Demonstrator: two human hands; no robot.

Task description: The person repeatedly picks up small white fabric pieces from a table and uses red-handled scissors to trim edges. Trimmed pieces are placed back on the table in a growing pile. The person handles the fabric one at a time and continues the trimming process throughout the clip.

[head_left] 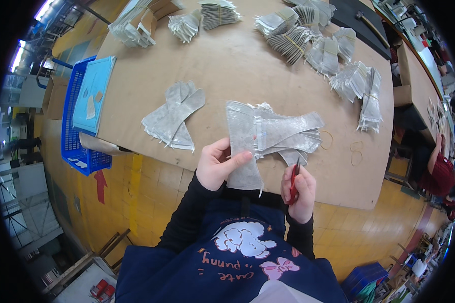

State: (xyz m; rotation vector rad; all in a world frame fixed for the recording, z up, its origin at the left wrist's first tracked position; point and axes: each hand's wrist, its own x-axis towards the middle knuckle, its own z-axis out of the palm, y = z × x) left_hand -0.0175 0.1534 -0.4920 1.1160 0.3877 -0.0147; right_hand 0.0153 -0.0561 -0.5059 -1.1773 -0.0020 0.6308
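Note:
My left hand (218, 164) pinches a grey, flared fabric piece (243, 136) near the table's front edge, thumb on top of it. A small white thread end hangs from its lower corner. Just right of it lies a fanned pile of similar grey pieces (288, 132), partly covered by the held one. My right hand (302, 194) is wrapped round red-handled thread snips (293, 186), their dark tips pointing up towards the pile. To the left, a few more grey pieces (176, 115) lie crossed over each other.
Bundles of grey pieces (293, 43) tied with bands stand along the table's far side. Loose rubber bands (356, 153) lie at the right. A blue basket (68, 126) with a light-blue sheet adjoins the left edge. A hammer (371, 28) rests on a black board (350, 15) at the far right.

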